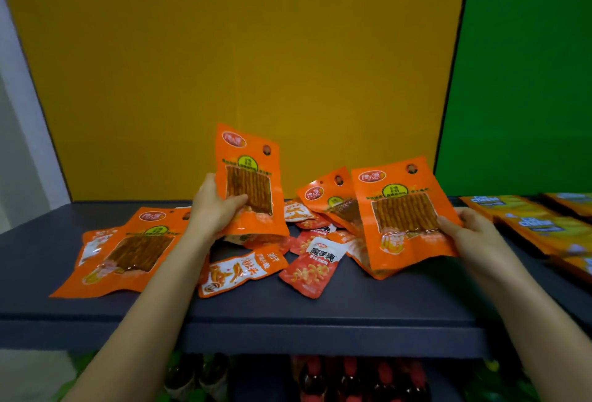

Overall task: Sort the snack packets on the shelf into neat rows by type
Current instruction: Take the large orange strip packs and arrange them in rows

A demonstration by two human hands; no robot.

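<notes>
My left hand (pixel 214 209) grips a large orange snack packet (pixel 253 158) upright above the dark shelf (pixel 320 315). My right hand (pixel 471 231) holds a second large orange packet (pixel 400 209) by its right edge, tilted up. Another of the same type (pixel 330 199) leans behind it. One or two more large orange packets (pixel 134 247) lie flat at the left. Between my hands lies a loose heap of small packets: an orange-and-white one (pixel 237 270), a red one with a white label (pixel 312 267) and several others (pixel 301 212).
Yellow-orange packets with blue lettering (pixel 525 219) lie in rows on the shelf's right end. A yellow back panel (pixel 256 65) and a green panel (pixel 528 65) stand behind the shelf. Bottles (pixel 352 379) show on the level below the shelf's front edge.
</notes>
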